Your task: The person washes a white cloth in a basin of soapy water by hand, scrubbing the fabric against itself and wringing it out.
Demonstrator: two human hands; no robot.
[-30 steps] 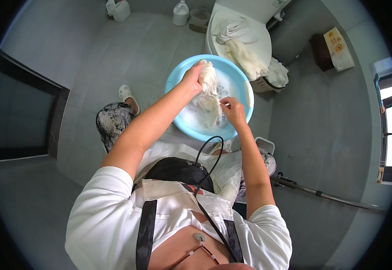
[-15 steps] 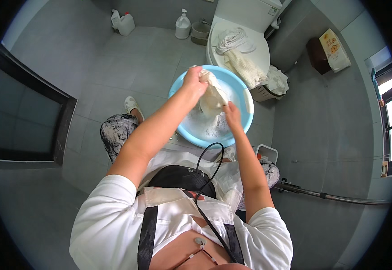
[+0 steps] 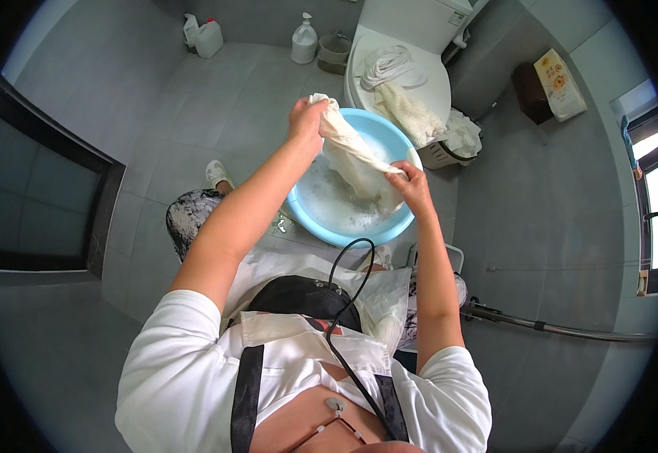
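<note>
A wet cream-white cloth (image 3: 354, 146) is stretched between my hands above a light blue basin (image 3: 313, 219) of sudsy water. My left hand (image 3: 308, 121) is closed round one end, over the basin's far left rim. At the right side of the basin, my right hand (image 3: 412, 186) pinches the cloth's other end. The upper edge runs slantwise from hand to hand, bunched at the left. Its lower part hangs down into the foamy water (image 3: 336, 204), where the foam hides its outline. I cannot tell what kind of garment or cloth it is.
Behind the basin stands a toilet (image 3: 438, 83) with white and cream cloths (image 3: 408, 113) on its lid. A basket of white cloth (image 3: 461, 136) sits beside it. A pump bottle (image 3: 304, 41), a grey bucket (image 3: 334, 53) and white jugs (image 3: 209, 39) line the back wall.
My hands have moved apart, the left up and leftward, the right outward to the right. The cloth, bunched before, is now drawn out between them. The basin has shifted slightly.
</note>
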